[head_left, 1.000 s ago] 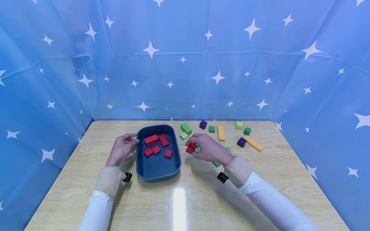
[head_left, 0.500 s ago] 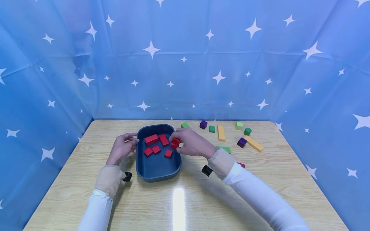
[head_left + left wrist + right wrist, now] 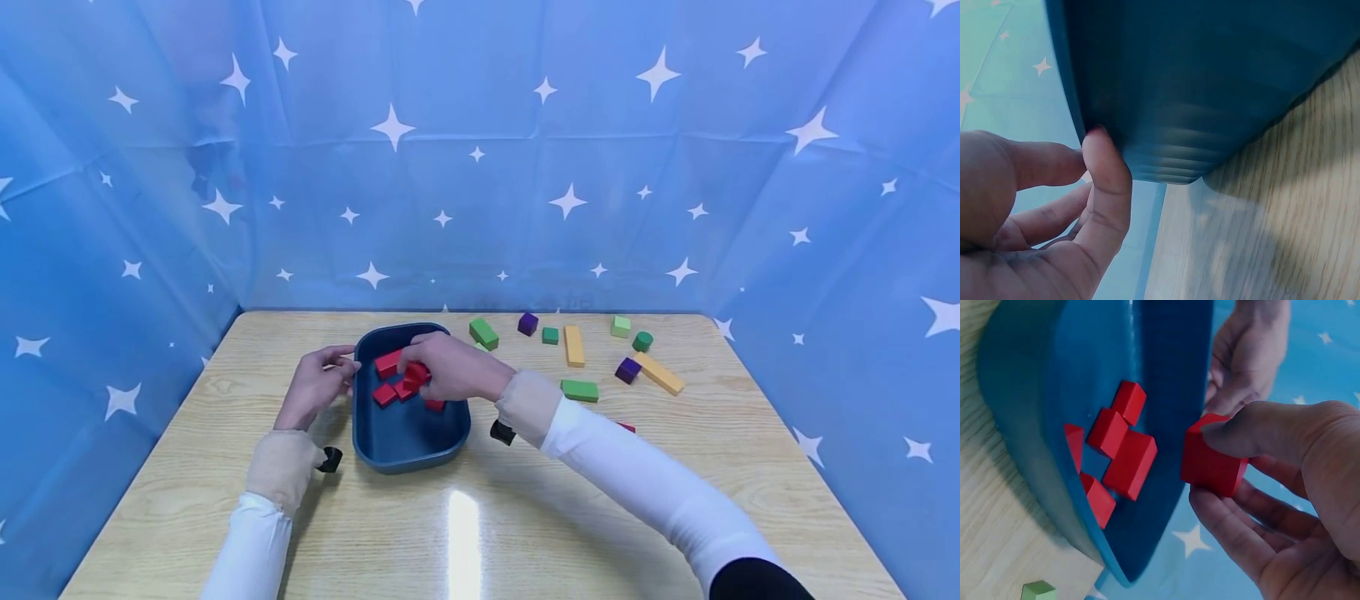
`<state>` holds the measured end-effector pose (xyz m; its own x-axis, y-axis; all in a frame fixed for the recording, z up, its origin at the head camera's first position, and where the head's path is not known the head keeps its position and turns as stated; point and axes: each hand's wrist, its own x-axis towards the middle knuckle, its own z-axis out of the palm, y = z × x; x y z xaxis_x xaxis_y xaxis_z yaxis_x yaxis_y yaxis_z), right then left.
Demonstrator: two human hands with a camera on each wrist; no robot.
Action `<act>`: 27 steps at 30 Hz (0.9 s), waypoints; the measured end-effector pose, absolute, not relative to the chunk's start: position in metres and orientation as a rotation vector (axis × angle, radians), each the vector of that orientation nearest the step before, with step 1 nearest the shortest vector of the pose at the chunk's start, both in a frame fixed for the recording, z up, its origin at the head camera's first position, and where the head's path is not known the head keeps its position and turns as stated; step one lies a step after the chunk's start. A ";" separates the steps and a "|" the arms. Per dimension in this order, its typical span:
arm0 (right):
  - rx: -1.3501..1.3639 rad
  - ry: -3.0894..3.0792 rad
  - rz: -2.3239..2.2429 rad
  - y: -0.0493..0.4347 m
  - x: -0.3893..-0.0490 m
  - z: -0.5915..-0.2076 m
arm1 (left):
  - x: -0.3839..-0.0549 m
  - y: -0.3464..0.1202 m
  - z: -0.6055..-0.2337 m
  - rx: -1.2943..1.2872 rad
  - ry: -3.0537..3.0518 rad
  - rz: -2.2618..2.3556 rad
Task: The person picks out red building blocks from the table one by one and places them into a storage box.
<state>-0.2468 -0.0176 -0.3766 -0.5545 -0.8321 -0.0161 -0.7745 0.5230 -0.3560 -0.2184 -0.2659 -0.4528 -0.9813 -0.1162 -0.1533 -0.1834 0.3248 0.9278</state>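
Note:
A dark blue plastic bin (image 3: 411, 457) stands on the wooden table, holding several red blocks (image 3: 385, 395). My left hand (image 3: 317, 385) pinches its left rim; in the left wrist view the thumb (image 3: 1107, 164) presses the outer wall (image 3: 1210, 81) near the edge. Above the blocks, inside the rim line in the head view, my right hand (image 3: 452, 367) holds another red block (image 3: 1211, 459) between thumb and fingers. The right wrist view shows that block apart from those lying in the bin. My right hand partly hides the bin's contents in the head view.
To the bin's right lie green blocks (image 3: 580, 391), purple cubes (image 3: 627, 370), yellow planks (image 3: 658, 373) and a green cylinder (image 3: 642, 341). A red piece (image 3: 627, 427) shows from behind the right sleeve. A starry blue curtain (image 3: 480, 167) stands behind the table.
My right hand has carried the red block leftward from the table beside the bin, across its right rim, to above the other red blocks. The left hand and bin have stayed put.

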 end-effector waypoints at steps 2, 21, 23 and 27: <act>-1.379 2.552 -0.444 -0.023 -0.248 -0.379 | -0.219 -0.266 -0.452 -0.281 2.514 1.762; -1.563 2.317 -0.051 -0.069 -0.254 -0.398 | -0.220 -0.267 -0.454 -0.295 2.508 1.751; -1.568 2.290 -0.029 -0.072 -0.254 -0.401 | -0.221 -0.267 -0.454 -0.298 2.505 1.754; -1.554 2.270 0.013 -0.078 -0.255 -0.407 | -0.221 -0.266 -0.453 -0.301 2.509 1.748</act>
